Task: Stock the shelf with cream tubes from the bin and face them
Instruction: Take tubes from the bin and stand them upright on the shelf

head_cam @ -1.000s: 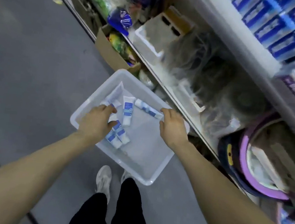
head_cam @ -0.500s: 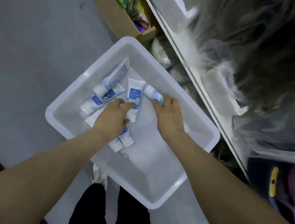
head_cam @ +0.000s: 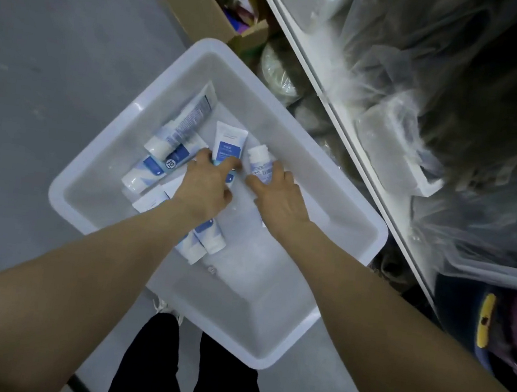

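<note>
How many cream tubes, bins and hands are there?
White-and-blue cream tubes: 7 showing, counting the tube in the left hand at and the tube in the right hand at
Clear plastic bin: 1
Hands: 2
Total: 10

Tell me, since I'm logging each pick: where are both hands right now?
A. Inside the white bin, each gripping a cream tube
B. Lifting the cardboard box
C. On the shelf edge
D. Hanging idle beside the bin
A: the left hand and right hand are both down in the white bin, each closed round a cream tube.
</note>
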The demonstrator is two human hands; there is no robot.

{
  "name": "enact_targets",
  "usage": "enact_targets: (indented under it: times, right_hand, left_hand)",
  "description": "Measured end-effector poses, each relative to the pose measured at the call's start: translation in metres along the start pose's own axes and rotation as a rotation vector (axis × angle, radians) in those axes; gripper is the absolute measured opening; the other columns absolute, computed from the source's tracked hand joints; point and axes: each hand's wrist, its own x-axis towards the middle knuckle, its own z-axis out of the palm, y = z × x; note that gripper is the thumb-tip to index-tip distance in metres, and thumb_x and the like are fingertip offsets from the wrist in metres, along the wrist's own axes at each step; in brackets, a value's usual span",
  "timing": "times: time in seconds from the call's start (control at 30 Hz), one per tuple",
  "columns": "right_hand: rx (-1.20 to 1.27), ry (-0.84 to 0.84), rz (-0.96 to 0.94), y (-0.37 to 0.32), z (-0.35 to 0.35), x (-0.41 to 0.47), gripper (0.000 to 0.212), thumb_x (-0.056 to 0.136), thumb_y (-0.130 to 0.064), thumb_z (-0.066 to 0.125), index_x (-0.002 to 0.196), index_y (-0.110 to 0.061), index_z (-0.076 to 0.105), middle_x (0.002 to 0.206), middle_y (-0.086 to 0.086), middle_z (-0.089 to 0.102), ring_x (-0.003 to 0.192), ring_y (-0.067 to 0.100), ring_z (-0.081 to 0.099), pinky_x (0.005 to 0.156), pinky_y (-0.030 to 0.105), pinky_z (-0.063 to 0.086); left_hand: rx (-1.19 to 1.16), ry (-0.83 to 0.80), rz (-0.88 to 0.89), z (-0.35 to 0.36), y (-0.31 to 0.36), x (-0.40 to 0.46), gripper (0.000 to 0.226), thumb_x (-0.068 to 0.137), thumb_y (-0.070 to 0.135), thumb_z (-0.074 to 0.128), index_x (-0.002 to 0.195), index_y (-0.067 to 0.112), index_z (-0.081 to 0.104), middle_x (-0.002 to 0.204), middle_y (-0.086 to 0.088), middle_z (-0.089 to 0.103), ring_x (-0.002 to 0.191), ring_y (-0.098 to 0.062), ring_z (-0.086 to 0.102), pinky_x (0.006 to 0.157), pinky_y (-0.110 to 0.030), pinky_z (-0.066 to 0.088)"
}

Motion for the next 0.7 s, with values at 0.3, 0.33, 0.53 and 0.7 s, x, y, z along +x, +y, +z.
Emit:
enact_targets:
  times: [0.3,0.33,0.53,0.7]
  right_hand:
    - [0.341,-0.126,0.192,0.013,-0.034,-0.064,0.048,0.090,-0.006,0.042,0.130,-0.030,0.054,0.111,0.016,0.047,0.097,0.034,0.052,0.087,0.028,0.041]
    - [0.381,-0.150,0.189,0.015,-0.043,-0.073,0.056,0.087,-0.001,0.041,0.132,-0.032,0.051,0.111,0.013,0.045,0.098,0.033,0.051,0.084,0.026,0.038]
    - [0.386,-0.002,0.179,0.005,-0.097,-0.119,0.045,0.090,-0.004,0.049,0.127,-0.029,0.049,0.107,0.012,0.045,0.092,0.031,0.051,0.070,0.025,0.036]
    - [0.249,0.177,0.191,-0.010,-0.141,-0.160,0.046,0.087,-0.033,0.065,0.127,-0.028,0.044,0.098,0.009,0.056,0.087,0.033,0.060,0.064,0.034,0.042]
  left_hand:
    - [-0.126,-0.117,-0.032,-0.050,0.005,-0.047,0.061,0.073,-0.001,0.062,0.129,0.020,0.049,0.096,-0.017,0.051,0.098,-0.034,0.050,0.081,-0.034,0.041]
    - [-0.156,-0.116,-0.047,-0.055,0.008,-0.054,0.062,0.074,-0.002,0.062,0.129,0.021,0.047,0.100,-0.016,0.049,0.098,-0.033,0.049,0.077,-0.032,0.040]
    - [-0.265,-0.054,-0.048,-0.097,0.037,-0.101,0.065,0.074,-0.005,0.053,0.129,0.028,0.043,0.114,-0.009,0.044,0.100,-0.021,0.044,0.074,-0.029,0.039]
    - [-0.276,-0.005,0.013,-0.144,0.070,-0.138,0.063,0.079,-0.004,0.050,0.132,0.029,0.040,0.111,-0.006,0.036,0.071,-0.015,0.049,0.052,-0.014,0.035]
